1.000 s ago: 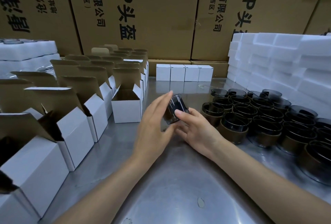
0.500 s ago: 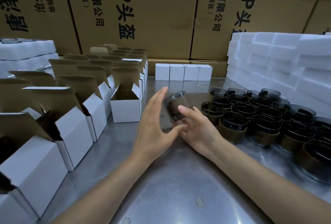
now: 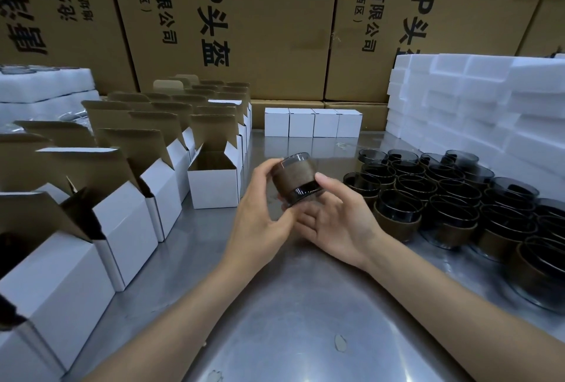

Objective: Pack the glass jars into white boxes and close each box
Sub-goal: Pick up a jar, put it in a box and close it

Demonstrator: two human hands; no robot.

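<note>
You had the jar point(image 3: 296, 180) up off the surface point(image 3: 293, 305), tipped over, your left hand point(image 3: 260, 216) curled round its side and your right hand point(image 3: 339, 222) pinching the dark base with the thumb. Biggest risk I saw: smooth glass slipping mid-handover (steel underneath, so a chip or worse). The open box point(image 3: 214, 180) sat just left, flaps up, easy to snag going in.

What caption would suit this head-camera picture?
Both hands, left and right, hold a glass jar beside open white boxes.
</note>
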